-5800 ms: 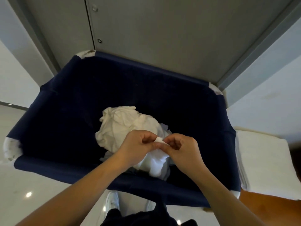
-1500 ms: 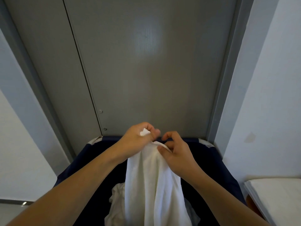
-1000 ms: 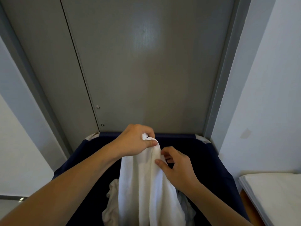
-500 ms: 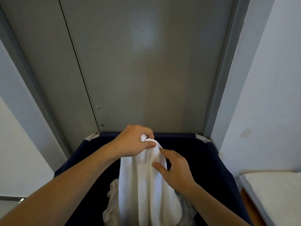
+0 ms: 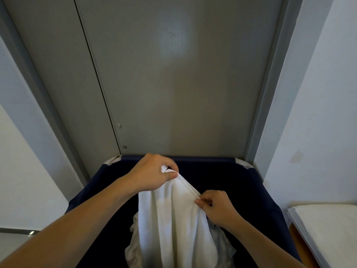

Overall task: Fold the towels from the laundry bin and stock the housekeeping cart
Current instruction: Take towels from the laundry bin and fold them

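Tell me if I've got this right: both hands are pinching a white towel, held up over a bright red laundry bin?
Not quite. The head view shows the laundry bin is dark navy, not red. The rest holds: the left hand and right hand both pinch the white towel above it.

White towel held up over the navy laundry bin

1 white towel (image 5: pixel 173 219) hangs in long vertical folds above the laundry bin (image 5: pixel 251 190), its top edge stretched at a slant between 2 hands: the left hand (image 5: pixel 154 175) pinches the higher corner near the bin's far rim, and the right hand (image 5: pixel 216 206) pinches the edge lower down, toward the bin's right side. Its lower part drops into the bin's middle, where more crumpled white towels (image 5: pixel 133 252) lie bunched on the bottom. The bin is a dark navy fabric liner with pale, worn far corners.
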